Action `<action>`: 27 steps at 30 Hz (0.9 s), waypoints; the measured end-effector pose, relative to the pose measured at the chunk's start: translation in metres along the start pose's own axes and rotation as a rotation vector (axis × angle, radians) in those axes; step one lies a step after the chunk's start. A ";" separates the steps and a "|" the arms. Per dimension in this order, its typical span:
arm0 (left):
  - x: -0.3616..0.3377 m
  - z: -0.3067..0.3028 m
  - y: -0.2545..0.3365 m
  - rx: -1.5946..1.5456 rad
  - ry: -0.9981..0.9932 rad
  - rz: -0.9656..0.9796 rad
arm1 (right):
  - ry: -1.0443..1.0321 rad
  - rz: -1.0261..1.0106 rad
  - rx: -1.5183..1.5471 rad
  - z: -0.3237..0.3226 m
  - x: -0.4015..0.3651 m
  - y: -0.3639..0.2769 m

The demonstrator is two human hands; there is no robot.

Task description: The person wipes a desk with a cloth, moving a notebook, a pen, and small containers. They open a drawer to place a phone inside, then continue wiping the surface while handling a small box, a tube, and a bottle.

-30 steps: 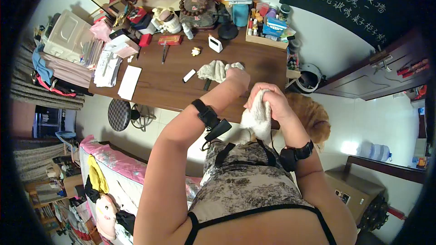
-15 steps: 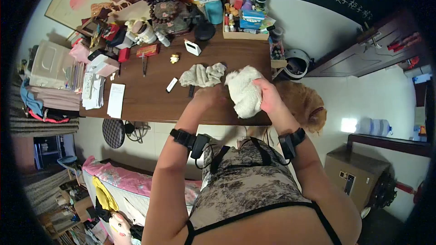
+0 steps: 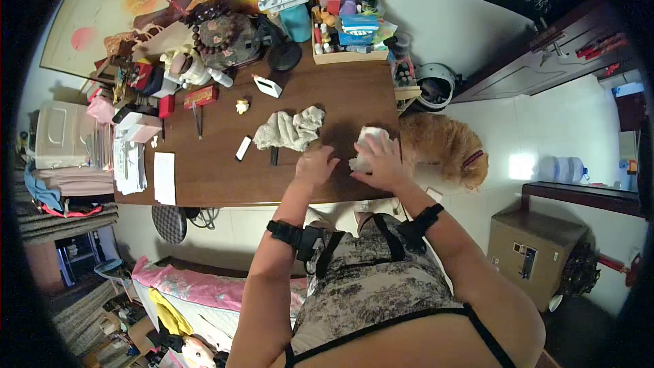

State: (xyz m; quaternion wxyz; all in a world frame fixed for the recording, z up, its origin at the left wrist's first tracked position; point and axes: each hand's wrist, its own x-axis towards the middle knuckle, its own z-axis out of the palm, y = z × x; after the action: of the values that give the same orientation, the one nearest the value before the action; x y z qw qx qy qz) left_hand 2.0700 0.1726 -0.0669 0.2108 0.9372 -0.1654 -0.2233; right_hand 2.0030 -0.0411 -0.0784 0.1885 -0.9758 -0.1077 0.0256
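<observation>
A white cloth lies at the right end of the brown desk, partly covered by my right hand. That hand rests flat on it with its fingers spread. My left hand is over the desk near the front edge, thumb apart from the fingers, with nothing seen in it. Just behind the left hand is a crumpled grey-beige cloth. A small black object and a white-and-black stick lie left of that hand.
Along the desk's back stand a box of bottles, a small white stand and a tiny figurine. Papers lie at the left. A brown dog is on the floor beside the desk's right end.
The white cloth has gone from being held up in my right hand to lying under it on the desk. The right hand's fingers have spread. The view has shifted slightly.
</observation>
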 end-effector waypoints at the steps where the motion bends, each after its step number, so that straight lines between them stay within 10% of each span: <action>1: 0.004 0.007 0.001 0.024 0.086 0.045 | 0.012 -0.008 -0.041 0.013 0.003 0.004; 19: 0.028 -0.006 -0.049 0.319 0.330 -0.242 | 0.235 0.294 -0.297 0.042 0.196 0.081; 27: 0.025 -0.020 -0.054 0.056 0.431 -0.237 | 0.089 -0.220 -0.149 0.048 0.086 0.012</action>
State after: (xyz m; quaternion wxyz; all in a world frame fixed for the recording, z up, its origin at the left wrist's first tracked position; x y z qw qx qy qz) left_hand 2.1129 0.2155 -0.0846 0.1873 0.9815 -0.0115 -0.0365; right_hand 2.0853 -0.0157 -0.1279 0.1217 -0.9695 -0.2074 -0.0466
